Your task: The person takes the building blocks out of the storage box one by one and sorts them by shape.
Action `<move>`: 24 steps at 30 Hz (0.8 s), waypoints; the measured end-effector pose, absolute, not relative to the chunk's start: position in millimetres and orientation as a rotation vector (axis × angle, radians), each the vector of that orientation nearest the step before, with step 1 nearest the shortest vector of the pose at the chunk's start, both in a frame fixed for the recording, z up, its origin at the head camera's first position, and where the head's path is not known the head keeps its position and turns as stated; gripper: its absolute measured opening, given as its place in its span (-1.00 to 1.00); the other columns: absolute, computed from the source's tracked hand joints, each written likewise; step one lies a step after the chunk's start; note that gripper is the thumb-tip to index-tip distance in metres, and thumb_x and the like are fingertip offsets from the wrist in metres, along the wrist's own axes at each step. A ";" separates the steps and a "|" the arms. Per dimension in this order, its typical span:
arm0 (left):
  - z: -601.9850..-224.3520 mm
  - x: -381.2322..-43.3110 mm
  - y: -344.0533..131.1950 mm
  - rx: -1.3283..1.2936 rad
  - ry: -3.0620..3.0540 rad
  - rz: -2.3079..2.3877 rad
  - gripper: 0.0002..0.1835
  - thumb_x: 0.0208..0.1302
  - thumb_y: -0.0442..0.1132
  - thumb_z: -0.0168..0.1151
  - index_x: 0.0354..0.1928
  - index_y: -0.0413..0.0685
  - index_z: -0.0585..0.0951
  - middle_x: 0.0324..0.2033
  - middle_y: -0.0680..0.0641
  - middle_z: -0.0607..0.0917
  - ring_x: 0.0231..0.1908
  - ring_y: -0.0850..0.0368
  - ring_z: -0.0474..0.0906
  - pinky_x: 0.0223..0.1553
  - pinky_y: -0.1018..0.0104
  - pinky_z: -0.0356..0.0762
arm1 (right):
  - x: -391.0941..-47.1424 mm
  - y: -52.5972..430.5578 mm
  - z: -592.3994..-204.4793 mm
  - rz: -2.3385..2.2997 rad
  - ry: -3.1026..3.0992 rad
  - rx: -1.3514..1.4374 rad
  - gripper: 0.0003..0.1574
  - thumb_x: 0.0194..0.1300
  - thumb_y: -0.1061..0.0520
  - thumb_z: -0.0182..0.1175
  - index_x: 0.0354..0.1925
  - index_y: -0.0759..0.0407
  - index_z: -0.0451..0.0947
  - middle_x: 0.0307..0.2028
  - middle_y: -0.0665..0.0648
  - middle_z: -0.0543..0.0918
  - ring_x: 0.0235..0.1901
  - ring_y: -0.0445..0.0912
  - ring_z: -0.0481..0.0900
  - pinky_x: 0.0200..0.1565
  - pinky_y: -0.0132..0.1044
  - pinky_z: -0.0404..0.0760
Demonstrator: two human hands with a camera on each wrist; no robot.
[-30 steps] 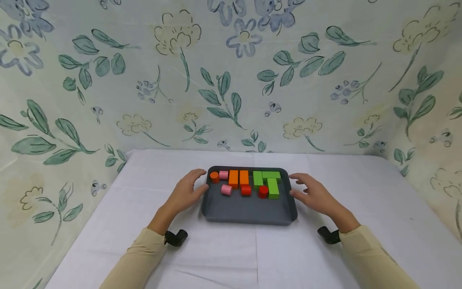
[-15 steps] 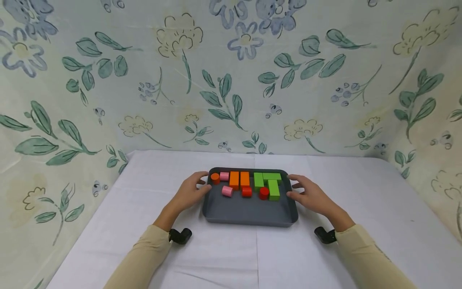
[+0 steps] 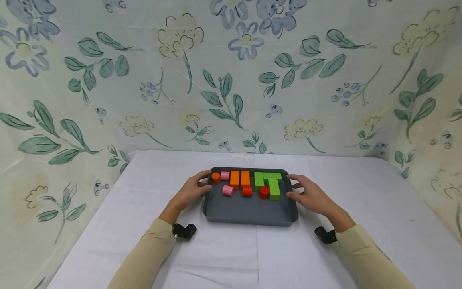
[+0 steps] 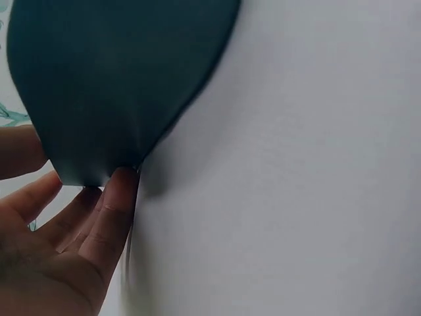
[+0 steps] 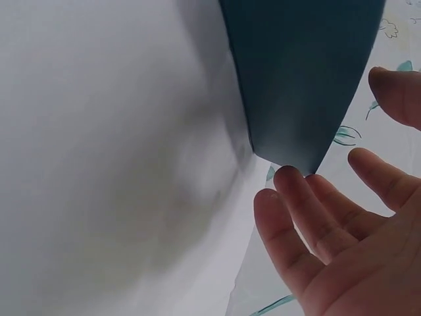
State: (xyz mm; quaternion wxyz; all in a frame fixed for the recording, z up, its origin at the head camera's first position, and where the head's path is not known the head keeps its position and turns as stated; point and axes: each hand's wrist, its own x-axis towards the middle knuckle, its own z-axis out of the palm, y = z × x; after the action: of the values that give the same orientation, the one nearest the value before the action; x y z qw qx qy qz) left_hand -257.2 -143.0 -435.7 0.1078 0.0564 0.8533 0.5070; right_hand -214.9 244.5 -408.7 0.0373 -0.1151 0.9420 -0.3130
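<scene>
Left hand (image 3: 190, 192) touches the mid-frame grey tray (image 3: 249, 210), can't tell if pinching; right hand (image 3: 313, 195) has fingers spread. Tilt it and the lower pink cylinder (image 3: 227, 190) could roll imo.

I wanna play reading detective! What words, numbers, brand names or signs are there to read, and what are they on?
There are none to read.
The tray, green blocks and orange blocks show plain colour.
The backdrop has only flowers and leaves.
The dark mark on the right sleeve is too small to make out.
</scene>
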 end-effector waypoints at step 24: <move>-436.5 -258.1 -145.9 0.142 2.424 1.568 -0.31 0.35 -0.24 0.21 0.49 0.12 0.25 0.50 -0.16 0.26 0.33 -0.18 0.42 0.26 -0.03 0.53 | -226.8 231.4 -391.8 -0.699 3.009 -0.616 -0.39 0.28 0.18 0.29 0.26 0.28 0.44 0.26 0.36 0.51 0.26 0.29 0.45 0.23 0.24 0.49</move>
State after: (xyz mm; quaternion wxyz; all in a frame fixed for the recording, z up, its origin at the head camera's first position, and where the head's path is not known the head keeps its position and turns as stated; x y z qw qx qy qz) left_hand -258.1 -145.9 -436.5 0.1252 0.0487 0.8320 0.5383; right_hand -226.8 231.4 -391.8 -0.0043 -0.1957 0.9552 -0.2220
